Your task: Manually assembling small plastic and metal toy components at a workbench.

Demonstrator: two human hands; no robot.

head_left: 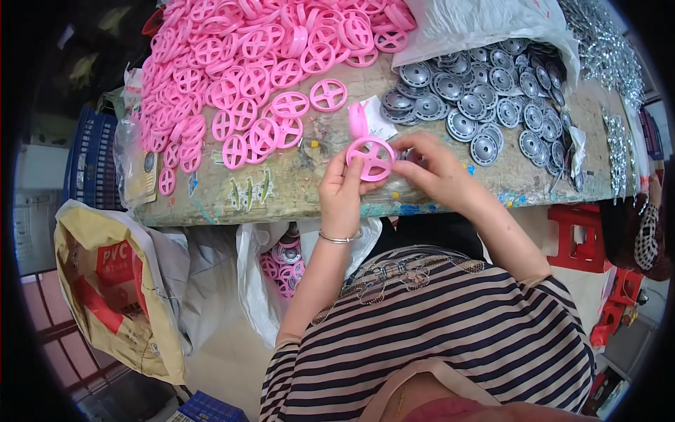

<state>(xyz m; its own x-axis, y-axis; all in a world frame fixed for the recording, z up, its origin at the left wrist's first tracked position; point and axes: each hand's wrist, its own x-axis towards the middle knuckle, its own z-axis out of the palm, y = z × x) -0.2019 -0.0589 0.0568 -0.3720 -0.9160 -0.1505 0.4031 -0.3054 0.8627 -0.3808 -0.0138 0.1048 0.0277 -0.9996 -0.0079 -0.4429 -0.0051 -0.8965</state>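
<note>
1. Fingers [349, 167] of the left hand [342, 193] are clamped on the near-left rim of a pink spoked wheel [371, 157], held up just over the near edge of the tabletop [295, 193], pretty much dead centre.
2. Right hand [436, 169] comes in from the right, its fingers curled in and pinched at the wheel's right side. There seems to be something small and silvery under them, but it's too hidden to say what.
3. A thin bangle [339, 239] sits on the left wrist.
4. Just behind the held wheel, one more pink wheel [358, 118] stands on edge next to a scrap of white paper [380, 119].
5. Far left of the tabletop is a huge pile of pink wheels [239, 77], spilling toward the near edge.
6. Far right is a spread of grey metal discs [485, 98], partly tumbling out of a white plastic bag [478, 24]. Further right, a strip of tiny shiny metal parts [608, 49].
7. Below the tabletop edge, a clear bag [281, 264] holds more wheels, with a tan sack [112, 281] at near left and red plastic stools [580, 235] at right.
8. Striped shirt [436, 337] fills the near part.
</note>
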